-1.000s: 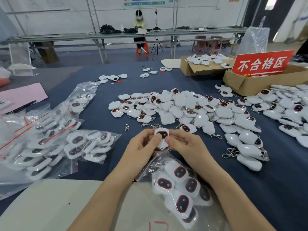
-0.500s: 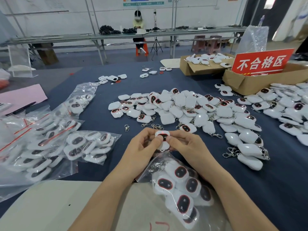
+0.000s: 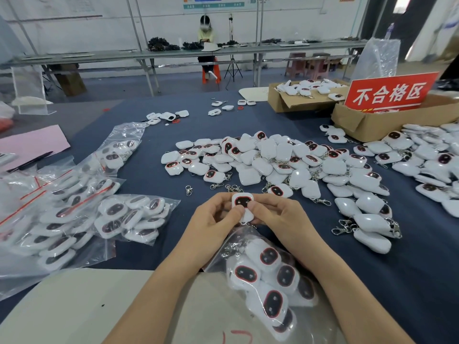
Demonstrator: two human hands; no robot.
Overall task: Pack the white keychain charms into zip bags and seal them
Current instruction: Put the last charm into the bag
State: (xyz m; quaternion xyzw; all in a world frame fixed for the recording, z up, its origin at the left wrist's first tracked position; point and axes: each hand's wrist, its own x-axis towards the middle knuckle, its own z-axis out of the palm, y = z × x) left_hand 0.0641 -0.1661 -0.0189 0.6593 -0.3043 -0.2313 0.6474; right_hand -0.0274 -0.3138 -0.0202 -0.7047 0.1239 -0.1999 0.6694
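A zip bag (image 3: 223, 247) part-filled with white charms lies nearest, between the forearms. Just beyond it, the left hand (image 3: 213, 219) and right hand (image 3: 275, 217) together pinch one charm (image 3: 242, 202), dark face up, fingertips curled on its edges. Farther on, a loose pile (image 3: 273, 160) of charms spreads over the blue table (image 3: 149, 175), with filled bags (image 3: 74, 207) to the left and boxes (image 3: 372, 120) at the far right.

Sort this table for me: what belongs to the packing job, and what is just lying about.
Job: charm, held by left hand and right hand; part-filled bag beneath them; loose pile of charms; filled bags at left.

Lying about: red sign; box; pink sheet; pen.
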